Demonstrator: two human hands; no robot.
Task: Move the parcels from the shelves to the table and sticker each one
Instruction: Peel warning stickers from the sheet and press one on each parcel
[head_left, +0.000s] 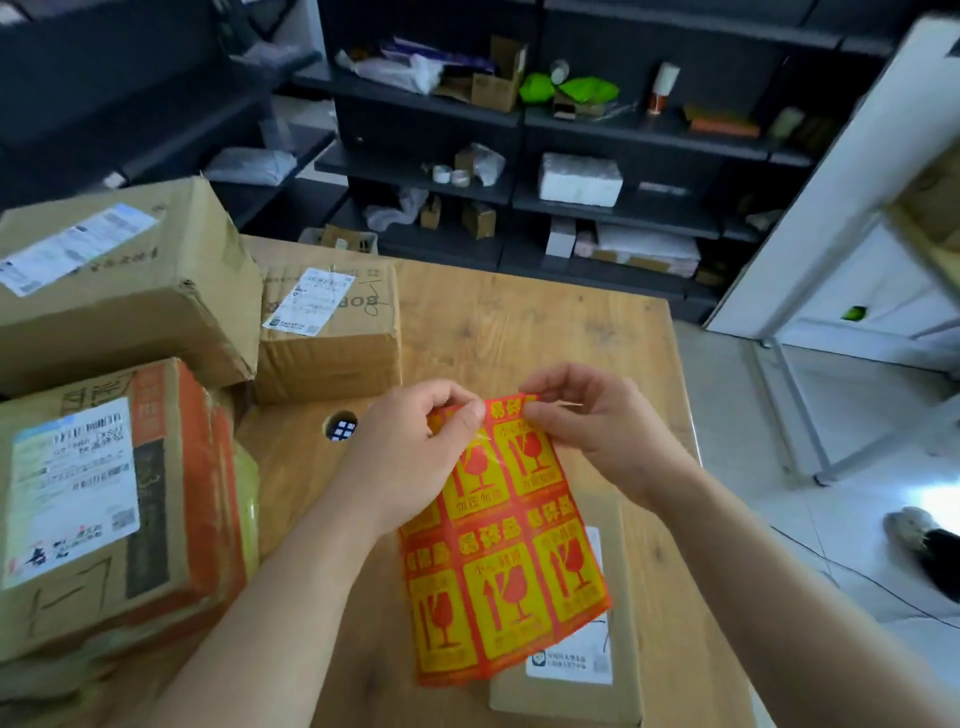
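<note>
Above table centre: sticker sheet (498, 561), red and yellow, printed with broken-glass symbols, held in the air at a tilt; its lower edge hangs over the small parcel.
Left hand (415, 441): thumb and fingers pinch the sheet's upper left edge.
Right hand (597, 421): fingertips pinch the sheet's upper right corner. The two hands are close together but not touching.
Sticker state: whether a sticker is lifted off the backing cannot be told.
Small parcel (618, 691): flat cardboard box with a white label, lying on the table near its front edge, partly hidden behind the sheet.
Table (545, 322): wooden top; round cable hole (340, 427) just left of the left hand.
Left-side parcels: orange-printed box (119, 509) nearest, large box (130, 291) behind it, medium box (332, 332) beside the large one. Each carries a white shipping label.
Shelves (597, 124): dark racks behind the table, holding small cartons, bags, tape rolls and a white foam block.
Floor: pale tiles right of the table; a shoe (909, 530) rests there.
</note>
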